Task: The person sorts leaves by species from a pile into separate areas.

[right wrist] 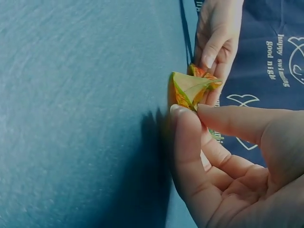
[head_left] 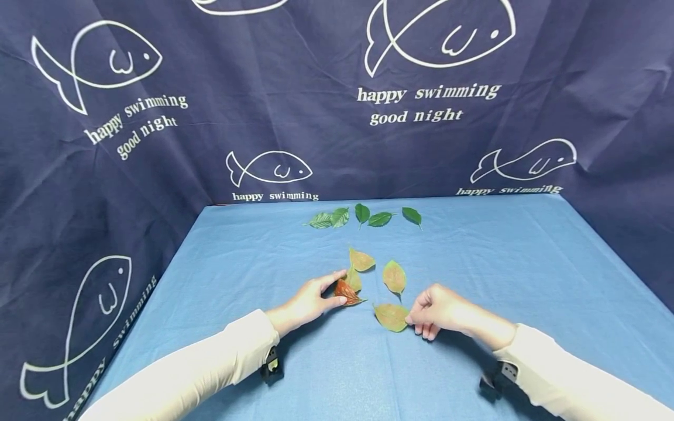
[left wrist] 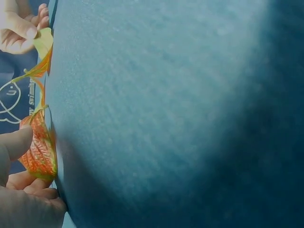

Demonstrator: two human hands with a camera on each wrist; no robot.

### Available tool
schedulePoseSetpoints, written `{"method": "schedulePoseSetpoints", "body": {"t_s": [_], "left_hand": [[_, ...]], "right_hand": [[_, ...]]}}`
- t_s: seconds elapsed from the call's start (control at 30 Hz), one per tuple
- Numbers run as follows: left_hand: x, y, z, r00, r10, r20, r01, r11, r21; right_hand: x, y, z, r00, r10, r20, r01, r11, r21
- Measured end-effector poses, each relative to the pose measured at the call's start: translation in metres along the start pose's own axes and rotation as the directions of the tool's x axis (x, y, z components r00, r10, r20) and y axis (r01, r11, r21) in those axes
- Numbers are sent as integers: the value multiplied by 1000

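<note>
My left hand (head_left: 310, 301) holds a red-orange leaf (head_left: 344, 290) between thumb and fingers, low over the blue cloth. In the left wrist view the thumb lies on the mottled face of this red leaf (left wrist: 39, 149). My right hand (head_left: 442, 310) pinches the right end of a yellow-green leaf (head_left: 391, 317) between thumb and index finger, its other fingers curled loosely. A second yellowish leaf (head_left: 354, 280) shows partly behind the red one, close to the left fingertips. Beyond the hands lie two more yellow-brown leaves, one upper leaf (head_left: 362, 261) and one upright leaf (head_left: 394, 277).
Several green leaves (head_left: 380, 219) lie in a loose row near the back of the blue tablecloth (head_left: 500, 263). A dark blue curtain (head_left: 337, 117) with white fish drawings and lettering hangs behind and at both sides of the table.
</note>
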State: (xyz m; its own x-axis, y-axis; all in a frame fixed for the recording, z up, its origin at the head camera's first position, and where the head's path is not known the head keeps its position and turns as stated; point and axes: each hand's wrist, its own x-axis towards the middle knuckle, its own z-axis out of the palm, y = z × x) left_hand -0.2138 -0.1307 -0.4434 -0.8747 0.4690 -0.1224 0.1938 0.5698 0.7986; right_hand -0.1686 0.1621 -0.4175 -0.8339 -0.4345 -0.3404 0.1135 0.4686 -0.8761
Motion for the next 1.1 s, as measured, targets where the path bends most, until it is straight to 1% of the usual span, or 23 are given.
{"method": "schedulePoseSetpoints", "body": {"t_s": [0.13,0.3,0.43,0.6,0.8,0.9,1.1], "left_hand": [[1,-2,-1,1000,-6,6,6,1000,0],[2,-4,-1,1000,0,11,1,1000,-12],[1,-4,-1,1000,0,8,0,1000,-14],[0,-1,-1,1000,-11,7,11,1000,-5],[2,-1,-1,1000,-14,2,14,1000,21],[3,-3,0,1000,3,2,-3,999,32],[2,-3,0,1000,19,-15,-18,999,34]], "right_hand": [[-1,-3,-4,1000,-6,20,6,1000,23],[-1,-10,-8,999,-23,22,22,999,30],[0,-15,-11,999,-37,18,36,999,31],[1,-20,-15,999,-54,-2,54,998,34],[7,-29,-19,998,-53,-26,54,998,37],[10,-33,-22,998,-47,-36,48,998,31],[24,-47,-26,997,-75,-35,76,997,30]]}}
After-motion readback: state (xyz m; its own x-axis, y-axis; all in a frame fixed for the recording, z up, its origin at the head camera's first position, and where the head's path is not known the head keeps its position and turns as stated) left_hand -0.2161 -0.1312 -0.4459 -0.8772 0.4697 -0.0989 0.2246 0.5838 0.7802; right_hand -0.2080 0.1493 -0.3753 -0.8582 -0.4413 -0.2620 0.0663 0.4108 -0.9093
